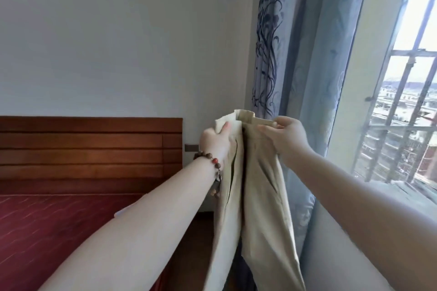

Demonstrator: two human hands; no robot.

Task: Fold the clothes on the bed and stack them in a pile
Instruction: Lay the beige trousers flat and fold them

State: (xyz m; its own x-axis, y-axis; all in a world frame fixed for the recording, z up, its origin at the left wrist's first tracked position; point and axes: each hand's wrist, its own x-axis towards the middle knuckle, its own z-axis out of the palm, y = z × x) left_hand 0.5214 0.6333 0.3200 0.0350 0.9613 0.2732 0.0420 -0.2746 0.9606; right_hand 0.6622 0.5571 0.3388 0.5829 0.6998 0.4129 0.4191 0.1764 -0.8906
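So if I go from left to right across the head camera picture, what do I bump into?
Headboard → left hand → trousers → right hand → curtain → window.

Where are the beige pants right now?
In the head view, the beige pants hang in the air right of centre, held up at the waistband by the left hand and right hand, in front of the blue curtain.
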